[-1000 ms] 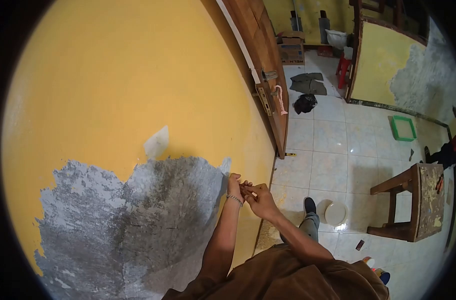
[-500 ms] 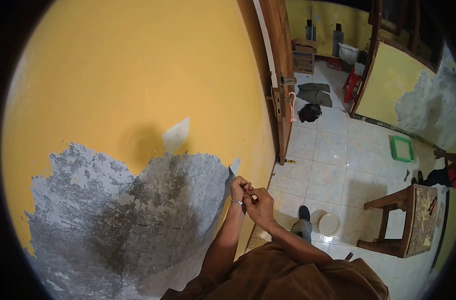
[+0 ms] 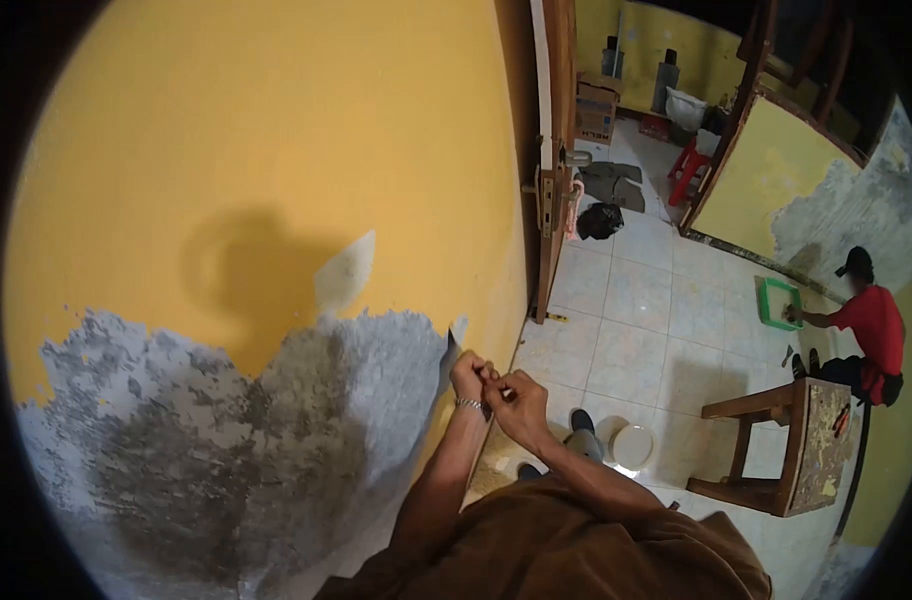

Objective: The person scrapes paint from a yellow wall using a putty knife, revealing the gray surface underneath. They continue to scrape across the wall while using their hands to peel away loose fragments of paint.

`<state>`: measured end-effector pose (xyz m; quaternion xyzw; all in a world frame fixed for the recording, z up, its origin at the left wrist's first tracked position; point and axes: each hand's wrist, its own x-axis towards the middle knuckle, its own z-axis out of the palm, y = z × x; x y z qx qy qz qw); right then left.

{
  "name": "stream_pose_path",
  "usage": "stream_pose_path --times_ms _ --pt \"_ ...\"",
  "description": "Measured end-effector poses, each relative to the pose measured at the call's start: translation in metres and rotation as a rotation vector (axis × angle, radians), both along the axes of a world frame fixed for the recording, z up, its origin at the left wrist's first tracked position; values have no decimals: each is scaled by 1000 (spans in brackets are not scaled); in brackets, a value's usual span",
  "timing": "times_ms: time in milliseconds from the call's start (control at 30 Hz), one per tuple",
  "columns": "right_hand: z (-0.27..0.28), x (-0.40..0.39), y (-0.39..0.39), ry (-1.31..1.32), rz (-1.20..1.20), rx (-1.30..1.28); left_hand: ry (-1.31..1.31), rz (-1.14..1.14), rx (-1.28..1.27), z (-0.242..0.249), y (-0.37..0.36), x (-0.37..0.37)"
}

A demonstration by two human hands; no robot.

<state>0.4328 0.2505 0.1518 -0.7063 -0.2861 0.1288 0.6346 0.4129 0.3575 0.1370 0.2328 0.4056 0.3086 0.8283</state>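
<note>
My left hand point(image 3: 470, 376), with a metal bracelet at the wrist, is closed close to the wall. Just above its knuckles a thin, dark, pointed blade point(image 3: 451, 345) sticks up, apparently that of a scraper; its handle is hidden in the fist. Touching the left hand, my right hand point(image 3: 519, 408) has thumb and fingers pinched together, and what they hold is hidden. The yellow wall point(image 3: 396, 130) has a large bare grey patch point(image 3: 306, 430) with a ragged upper edge. A pale leaf-shaped spot point(image 3: 346, 272) lies above that edge.
A wooden door point(image 3: 556, 200) stands beyond the wall's edge. On the tiled floor are a white bucket point(image 3: 632, 447), a wooden stool point(image 3: 814, 445) with an orange-handled tool and a green tray point(image 3: 766, 305). A person in red point(image 3: 876, 330) crouches at right, one hand near the tray.
The view has shifted, and the person in red now shows more fully, reaching to the green tray. My hands stay together beside the wall in nearly the same pose.
</note>
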Motion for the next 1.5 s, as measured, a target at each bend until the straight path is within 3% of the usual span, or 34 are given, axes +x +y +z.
stream_pose_path --times_ms 100,167,433,500,667,767,967,1100,1233,1300,1333,1433,1500 --pt "5 2 -4 71 -44 25 65 -19 56 13 -8 8" --pt "16 3 -8 -15 -26 -40 97 12 -34 26 -10 7" --pt "10 5 -4 110 -37 25 110 -18 10 9 -3 11" --pt "13 9 -5 43 0 -81 38 17 33 14 -7 8" --pt "-5 15 1 118 -23 51 170 19 42 7 0 22" --pt "-6 8 7 130 -15 15 61 -16 98 3 8 10" --pt "-5 14 8 89 -76 87 156 -5 104 15 4 22" --pt "-7 27 17 75 -55 -8 42 -23 93 -6 20 31" --pt "-1 29 8 48 -85 6 123 39 61 7 8 36" --pt "-2 12 14 112 -63 68 95 -51 55 1 18 17" --pt "-1 14 21 -6 -74 -21 119 -87 187 -10 31 18" --pt "5 38 35 13 -179 75 266 -137 140 17 31 53" --pt "2 44 15 2 -168 39 277 -93 145 -2 19 53"
